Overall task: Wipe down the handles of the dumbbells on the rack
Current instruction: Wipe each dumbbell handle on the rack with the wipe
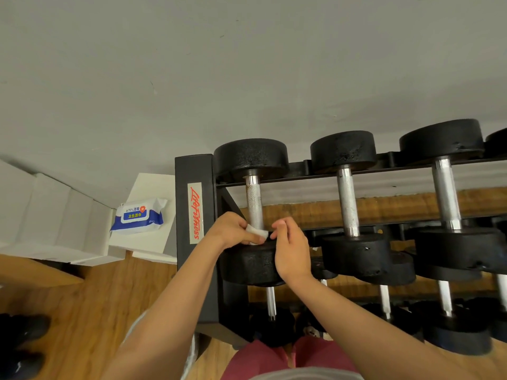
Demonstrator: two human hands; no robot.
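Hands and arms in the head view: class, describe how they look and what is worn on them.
Both the left hand and right hand are bare: no gloves, rings or watch visible. Forearms are uncovered; a light grey short sleeve edges the left upper arm.

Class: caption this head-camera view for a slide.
Left hand holds a white wipe at the leftmost dumbbell handle, right hand alongside.

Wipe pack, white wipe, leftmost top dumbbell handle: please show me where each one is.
wipe pack (138, 218): head view, on its blue front label.
white wipe (256, 232): head view, on its folded middle.
leftmost top dumbbell handle (253, 200): head view, on the bare knurled metal above the wipe.
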